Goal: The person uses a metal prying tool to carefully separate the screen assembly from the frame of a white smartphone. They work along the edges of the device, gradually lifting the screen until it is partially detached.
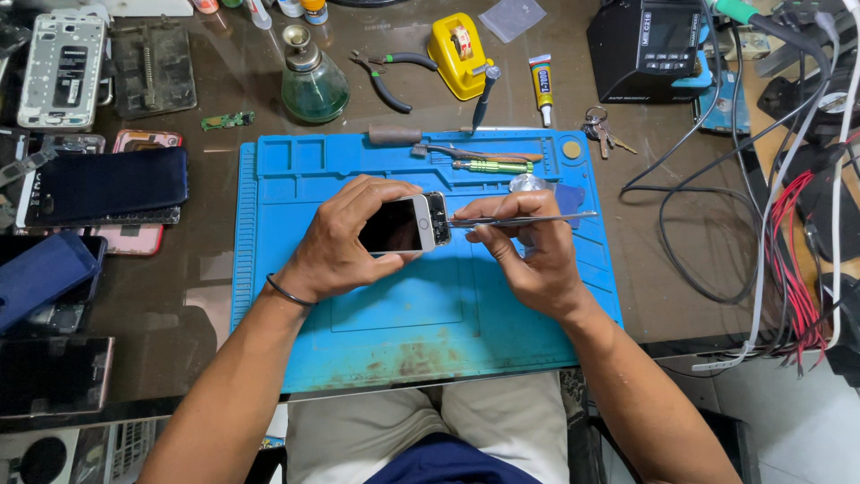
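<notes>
A small white smartphone (405, 224) is held above the middle of a blue repair mat (430, 314), which lies on a dark tabletop (161, 296). The phone's long axis runs left to right across the view, almost level. Its home-button end points right, toward the right hand (528, 260), and its dark screen faces up. The other end is hidden inside the left hand (345, 237).

The left grip is closed around the phone: the fingers are curled over its far long edge and the thumb is pressed against its near edge. A thin dark band is worn on that wrist.

The right grip is pinched on metal tweezers (524, 219), held between thumb and fingertips near the tips. The tweezers lie almost in line with the phone's long axis, with the tips pointing left and meeting the phone's right end, and the back end pointing right.

Along the far edge of the mat a green-handled screwdriver (493, 166) is laid, also left to right. Beyond the mat, a green glass dispenser bottle (313, 85), black-handled pliers (390, 81), a yellow tape dispenser (459, 54), a small glue tube (542, 88) and a bunch of keys (602, 130) are seen. A black unit with a display (649, 40) stands at the far right, with cables (717, 224) trailing beside it. Several other phones and phone parts (98, 188) are spread on the left of the tabletop.
</notes>
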